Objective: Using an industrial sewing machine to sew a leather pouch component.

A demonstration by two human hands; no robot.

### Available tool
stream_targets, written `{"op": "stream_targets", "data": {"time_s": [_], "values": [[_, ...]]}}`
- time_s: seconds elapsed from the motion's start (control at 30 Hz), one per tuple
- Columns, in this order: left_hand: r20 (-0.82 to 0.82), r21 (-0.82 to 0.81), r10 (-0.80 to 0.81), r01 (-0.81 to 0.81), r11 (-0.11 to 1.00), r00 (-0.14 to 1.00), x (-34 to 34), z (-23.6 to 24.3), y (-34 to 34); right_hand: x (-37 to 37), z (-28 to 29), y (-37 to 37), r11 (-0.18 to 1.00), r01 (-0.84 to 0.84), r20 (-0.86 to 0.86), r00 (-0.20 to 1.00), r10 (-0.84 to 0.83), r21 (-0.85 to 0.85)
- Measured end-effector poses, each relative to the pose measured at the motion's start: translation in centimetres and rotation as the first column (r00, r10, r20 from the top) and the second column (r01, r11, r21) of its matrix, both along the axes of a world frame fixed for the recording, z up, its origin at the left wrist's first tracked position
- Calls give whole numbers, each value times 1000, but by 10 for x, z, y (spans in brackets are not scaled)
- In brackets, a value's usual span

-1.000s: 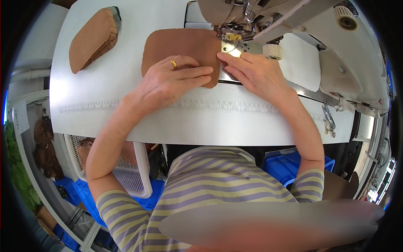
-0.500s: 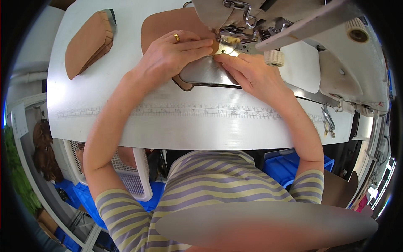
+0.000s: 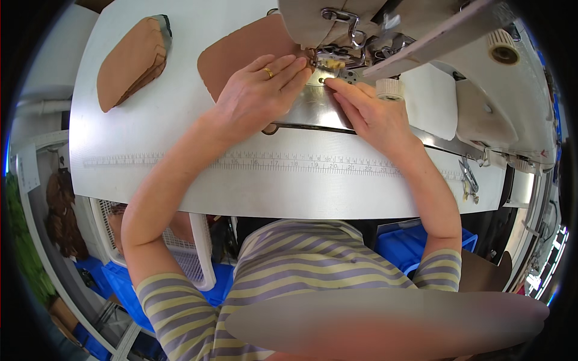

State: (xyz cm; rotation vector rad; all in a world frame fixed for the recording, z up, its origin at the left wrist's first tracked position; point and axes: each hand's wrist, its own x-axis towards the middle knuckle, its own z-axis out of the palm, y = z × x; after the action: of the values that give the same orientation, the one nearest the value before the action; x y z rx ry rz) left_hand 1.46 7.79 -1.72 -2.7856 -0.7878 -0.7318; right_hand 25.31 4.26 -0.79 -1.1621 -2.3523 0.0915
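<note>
A brown leather piece (image 3: 241,54) lies flat on the white sewing table (image 3: 180,174), its right edge under the presser foot (image 3: 328,63) of the sewing machine (image 3: 421,42). My left hand (image 3: 259,96), a ring on one finger, presses flat on the piece, fingertips close to the foot. My right hand (image 3: 373,117) rests on the shiny metal plate (image 3: 316,111), index finger pointing at the needle area. Neither hand grips anything.
A stack of brown leather pieces (image 3: 129,60) sits at the table's far left. A printed ruler strip (image 3: 271,162) runs along the table. Small snips (image 3: 468,177) lie at the right edge. A white basket (image 3: 192,265) and blue bins (image 3: 415,246) stand under the table.
Both hands have slid away from me toward the presser foot, pushing the brown piece further under the machine. The shiny plate now shows below my hands.
</note>
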Motion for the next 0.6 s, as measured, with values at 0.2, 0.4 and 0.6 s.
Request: {"op": "stream_targets", "data": {"time_s": [0.2, 0.4, 0.6], "values": [[-81, 194, 154, -137, 972, 985, 23, 2, -18, 1, 1, -1, 1000, 0, -4, 1000, 0, -6], [-153, 221, 280, -243, 944, 948, 32, 9, -25, 3, 0, -2, 999, 18, 19, 1000, -18, -38], [-186, 72, 353, -346, 935, 917, -17, 31, -51, 6, -3, 0, 999, 30, 44, 999, -28, -39]]}}
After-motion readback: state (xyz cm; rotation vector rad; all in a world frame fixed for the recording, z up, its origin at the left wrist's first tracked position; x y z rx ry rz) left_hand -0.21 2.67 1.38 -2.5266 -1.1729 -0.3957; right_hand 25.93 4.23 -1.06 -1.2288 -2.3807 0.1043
